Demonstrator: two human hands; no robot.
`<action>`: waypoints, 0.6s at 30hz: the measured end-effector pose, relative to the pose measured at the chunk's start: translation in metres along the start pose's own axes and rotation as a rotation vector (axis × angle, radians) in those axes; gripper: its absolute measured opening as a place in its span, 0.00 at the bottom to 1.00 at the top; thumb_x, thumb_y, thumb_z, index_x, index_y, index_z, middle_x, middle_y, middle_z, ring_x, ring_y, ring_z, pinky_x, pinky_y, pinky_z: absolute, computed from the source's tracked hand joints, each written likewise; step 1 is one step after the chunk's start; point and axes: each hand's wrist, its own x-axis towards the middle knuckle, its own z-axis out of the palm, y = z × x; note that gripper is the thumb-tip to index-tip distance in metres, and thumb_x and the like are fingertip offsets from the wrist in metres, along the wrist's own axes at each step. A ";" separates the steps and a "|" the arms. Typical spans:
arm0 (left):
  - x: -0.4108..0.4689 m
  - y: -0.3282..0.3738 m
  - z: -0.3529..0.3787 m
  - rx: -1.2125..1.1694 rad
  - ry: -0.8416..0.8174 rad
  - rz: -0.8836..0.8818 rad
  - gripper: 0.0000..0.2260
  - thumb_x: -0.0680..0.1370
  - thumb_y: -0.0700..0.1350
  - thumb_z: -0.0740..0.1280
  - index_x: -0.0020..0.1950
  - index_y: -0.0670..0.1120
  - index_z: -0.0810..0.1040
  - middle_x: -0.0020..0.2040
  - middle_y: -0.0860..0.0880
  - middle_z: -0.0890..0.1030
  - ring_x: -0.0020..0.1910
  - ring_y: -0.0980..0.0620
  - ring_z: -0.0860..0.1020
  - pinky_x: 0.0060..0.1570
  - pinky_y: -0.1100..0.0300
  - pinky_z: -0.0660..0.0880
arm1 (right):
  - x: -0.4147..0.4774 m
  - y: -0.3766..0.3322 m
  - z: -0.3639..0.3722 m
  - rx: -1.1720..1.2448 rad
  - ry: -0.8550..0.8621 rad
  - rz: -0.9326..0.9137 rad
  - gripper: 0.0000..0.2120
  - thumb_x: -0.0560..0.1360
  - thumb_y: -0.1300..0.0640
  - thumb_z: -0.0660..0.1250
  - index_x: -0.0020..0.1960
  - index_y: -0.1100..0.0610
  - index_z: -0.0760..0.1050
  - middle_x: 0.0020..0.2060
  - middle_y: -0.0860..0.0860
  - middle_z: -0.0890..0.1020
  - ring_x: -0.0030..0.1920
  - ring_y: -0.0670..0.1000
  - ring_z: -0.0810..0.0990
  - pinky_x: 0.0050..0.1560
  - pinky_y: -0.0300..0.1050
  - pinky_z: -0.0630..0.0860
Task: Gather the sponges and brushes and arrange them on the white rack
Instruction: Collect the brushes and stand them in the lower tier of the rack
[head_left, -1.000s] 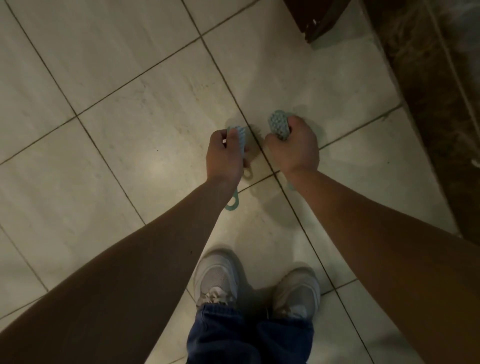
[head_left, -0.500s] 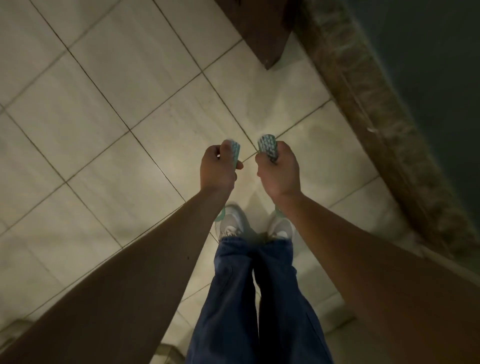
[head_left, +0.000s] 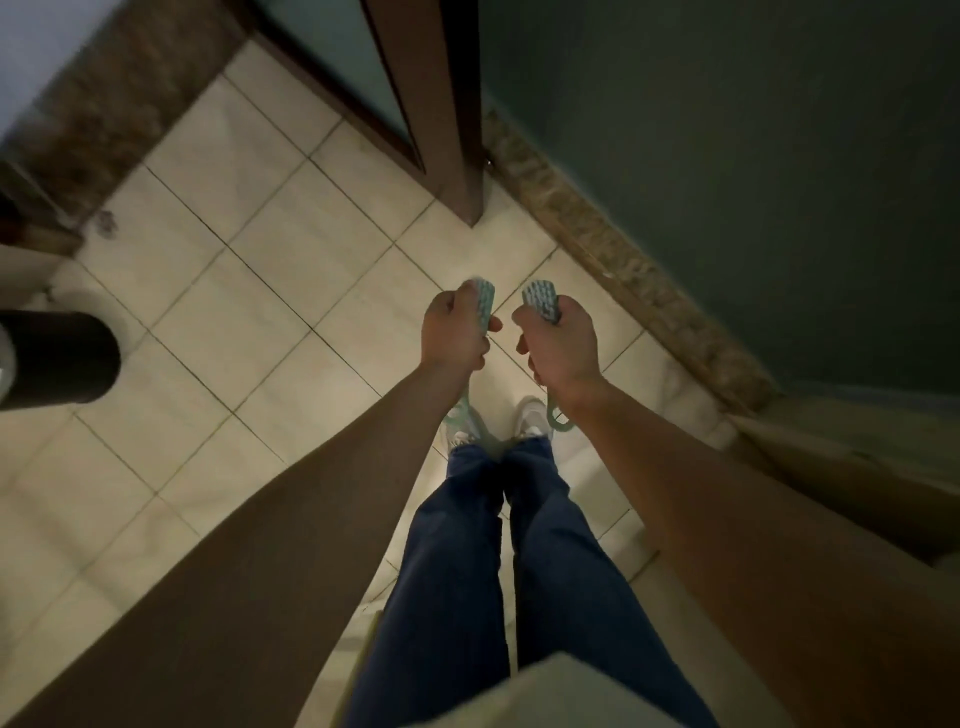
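Both fists clenched, left hand (head_left: 453, 332) on left brush (head_left: 484, 304), right hand (head_left: 563, 345) on right brush (head_left: 541, 302) — wall (head_left: 753, 156) close rightward.

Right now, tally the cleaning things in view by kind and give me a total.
Brushes: 2, a teal brush gripped by the left hand and a second teal brush gripped by the right hand.
Sponges: 0 in view.
Total: 2.
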 end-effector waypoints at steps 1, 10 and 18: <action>-0.014 0.011 0.002 0.011 -0.017 0.012 0.15 0.81 0.52 0.58 0.53 0.42 0.75 0.35 0.45 0.78 0.19 0.56 0.65 0.21 0.68 0.59 | -0.012 -0.011 -0.010 0.017 0.009 0.002 0.04 0.73 0.55 0.65 0.45 0.55 0.72 0.33 0.53 0.78 0.25 0.46 0.70 0.26 0.41 0.65; -0.123 0.087 0.016 0.097 -0.133 0.151 0.14 0.81 0.50 0.55 0.55 0.43 0.75 0.39 0.45 0.79 0.25 0.54 0.67 0.22 0.66 0.61 | -0.097 -0.089 -0.076 0.237 0.026 -0.048 0.07 0.78 0.53 0.60 0.43 0.55 0.71 0.33 0.55 0.76 0.20 0.45 0.64 0.21 0.36 0.60; -0.178 0.131 0.040 0.198 -0.251 0.282 0.10 0.80 0.44 0.55 0.50 0.44 0.75 0.42 0.45 0.80 0.26 0.53 0.71 0.26 0.62 0.66 | -0.139 -0.121 -0.132 0.278 0.043 -0.113 0.10 0.80 0.55 0.53 0.50 0.58 0.71 0.31 0.54 0.76 0.22 0.48 0.67 0.20 0.38 0.60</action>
